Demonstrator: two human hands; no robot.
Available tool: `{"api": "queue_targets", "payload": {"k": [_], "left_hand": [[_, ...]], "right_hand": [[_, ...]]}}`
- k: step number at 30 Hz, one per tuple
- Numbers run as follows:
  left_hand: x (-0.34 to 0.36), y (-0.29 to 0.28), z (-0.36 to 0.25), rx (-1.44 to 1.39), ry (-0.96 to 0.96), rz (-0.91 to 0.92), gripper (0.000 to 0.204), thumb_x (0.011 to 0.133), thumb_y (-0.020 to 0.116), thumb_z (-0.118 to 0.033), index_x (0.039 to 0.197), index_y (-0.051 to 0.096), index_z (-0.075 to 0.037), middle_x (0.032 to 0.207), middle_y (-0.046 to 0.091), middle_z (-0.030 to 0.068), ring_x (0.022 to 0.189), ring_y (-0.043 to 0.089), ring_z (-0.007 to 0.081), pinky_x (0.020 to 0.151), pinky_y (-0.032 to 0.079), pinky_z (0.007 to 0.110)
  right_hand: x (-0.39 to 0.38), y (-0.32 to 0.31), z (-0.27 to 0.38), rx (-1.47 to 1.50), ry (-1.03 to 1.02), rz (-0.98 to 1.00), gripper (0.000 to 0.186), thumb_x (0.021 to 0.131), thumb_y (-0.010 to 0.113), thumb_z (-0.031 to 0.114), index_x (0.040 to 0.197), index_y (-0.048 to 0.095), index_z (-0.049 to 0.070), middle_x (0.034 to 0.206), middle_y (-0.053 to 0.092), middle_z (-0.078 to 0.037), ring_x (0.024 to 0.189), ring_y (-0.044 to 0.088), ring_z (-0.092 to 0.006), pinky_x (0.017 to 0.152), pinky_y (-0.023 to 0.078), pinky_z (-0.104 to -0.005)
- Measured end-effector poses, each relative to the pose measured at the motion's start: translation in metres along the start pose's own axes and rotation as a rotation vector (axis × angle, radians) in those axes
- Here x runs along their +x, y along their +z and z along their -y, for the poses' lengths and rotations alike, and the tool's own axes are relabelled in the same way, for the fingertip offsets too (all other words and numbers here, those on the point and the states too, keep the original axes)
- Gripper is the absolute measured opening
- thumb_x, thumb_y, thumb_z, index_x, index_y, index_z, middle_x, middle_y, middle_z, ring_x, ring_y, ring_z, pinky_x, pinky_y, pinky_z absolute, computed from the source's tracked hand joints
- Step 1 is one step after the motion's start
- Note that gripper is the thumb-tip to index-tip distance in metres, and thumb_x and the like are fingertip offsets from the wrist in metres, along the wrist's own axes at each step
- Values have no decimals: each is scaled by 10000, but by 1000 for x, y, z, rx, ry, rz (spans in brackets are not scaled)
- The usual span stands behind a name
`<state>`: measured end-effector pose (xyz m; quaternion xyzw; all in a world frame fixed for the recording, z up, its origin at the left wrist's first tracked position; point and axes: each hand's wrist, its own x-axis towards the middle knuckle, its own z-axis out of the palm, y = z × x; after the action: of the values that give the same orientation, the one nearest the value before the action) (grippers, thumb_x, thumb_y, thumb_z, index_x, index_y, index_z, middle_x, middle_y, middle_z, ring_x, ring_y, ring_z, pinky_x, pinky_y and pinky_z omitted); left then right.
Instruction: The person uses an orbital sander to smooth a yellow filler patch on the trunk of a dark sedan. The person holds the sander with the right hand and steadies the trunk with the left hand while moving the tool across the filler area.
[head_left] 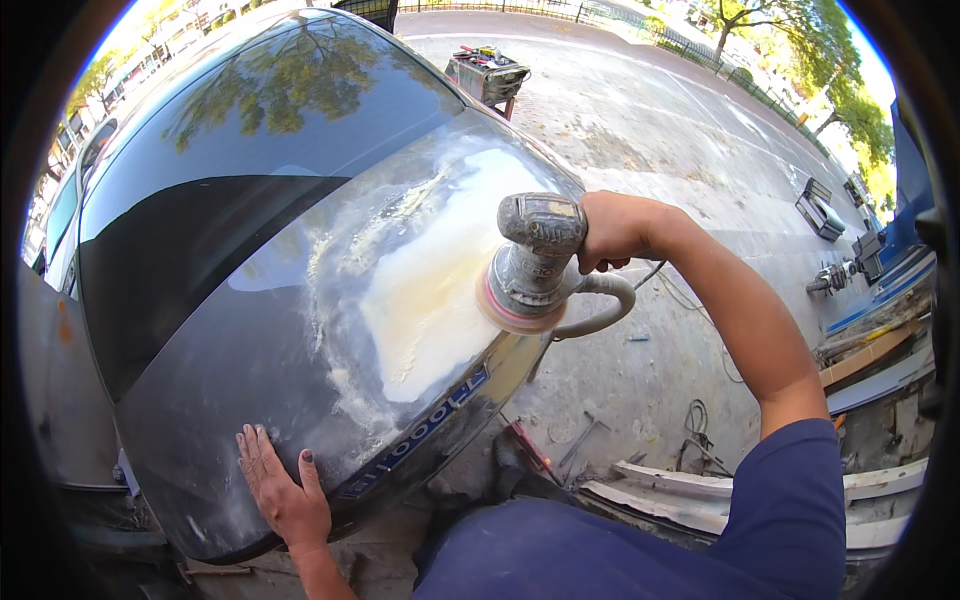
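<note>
My right hand (pixel 622 232) is wrapped round the handle of a dusty grey orbital sander (pixel 540 240). Its round pad rests against the right edge of a pale cream patch of body filler (pixel 430 280) on a dark car panel (pixel 215 370). A curved grey hose (pixel 612 300) comes off the sander below my hand. My left hand (pixel 287 492) lies flat on the near left part of the panel, fingers spread, holding nothing. Pale dust streaks the panel around the filler. The sander hides part of the filler's right edge.
Behind the panel rises the car's dark rear window (pixel 260 130). A tool cart (pixel 488 76) stands on the ground beyond the car. Long white trim pieces (pixel 670 490) and a dark cable (pixel 695 425) lie at the near right. Boards (pixel 875 355) are stacked farther right.
</note>
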<state>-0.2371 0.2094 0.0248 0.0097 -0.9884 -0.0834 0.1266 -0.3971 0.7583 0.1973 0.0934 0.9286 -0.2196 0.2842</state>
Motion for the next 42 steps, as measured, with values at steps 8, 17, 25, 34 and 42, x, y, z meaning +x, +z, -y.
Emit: {"api": "queue_targets", "payload": {"k": [8, 17, 25, 34, 42], "left_hand": [[-1, 1, -1, -3, -21, 10, 783, 1174, 670, -408, 1778, 439, 34, 1881, 422, 211, 1778, 326, 403, 1469, 236, 545], [0, 0, -2, -23, -23, 6, 780, 1170, 677, -379, 1786, 427, 28, 1886, 410, 215, 1788, 311, 390, 1475, 227, 544], [-1, 0, -2, 55, -35, 33, 770, 1197, 634, -427, 1791, 425, 16, 1893, 399, 203, 1791, 305, 380, 1476, 223, 548], [1, 0, -3, 17, -51, 41, 768, 1190, 644, -411, 1791, 426, 14, 1890, 404, 203, 1790, 308, 380, 1478, 224, 542], [0, 0, -2, 31, -28, 26, 769, 1178, 662, -387, 1790, 429, 17, 1887, 410, 210, 1785, 319, 392, 1473, 225, 549]], "right_hand": [[39, -56, -56, 71, 250, -213, 105, 828, 876, 71, 837, 823, -19, 749, 779, -124, 569, 710, -221, 530, 569, -392], [21, -22, -35, 55, 84, -109, 101, 789, 882, 2, 852, 804, -11, 739, 769, -121, 570, 711, -202, 517, 556, -360], [64, -63, -63, 116, 213, -208, 121, 839, 874, 93, 842, 826, -18, 790, 796, -135, 581, 709, -231, 535, 569, -397], [44, -45, -52, 85, 49, -111, 114, 826, 876, 67, 800, 807, -20, 736, 770, -131, 553, 692, -223, 515, 552, -393], [62, -65, -45, 51, 188, -215, 97, 838, 865, 79, 839, 825, -9, 775, 796, -126, 587, 720, -225, 544, 582, -394]]}}
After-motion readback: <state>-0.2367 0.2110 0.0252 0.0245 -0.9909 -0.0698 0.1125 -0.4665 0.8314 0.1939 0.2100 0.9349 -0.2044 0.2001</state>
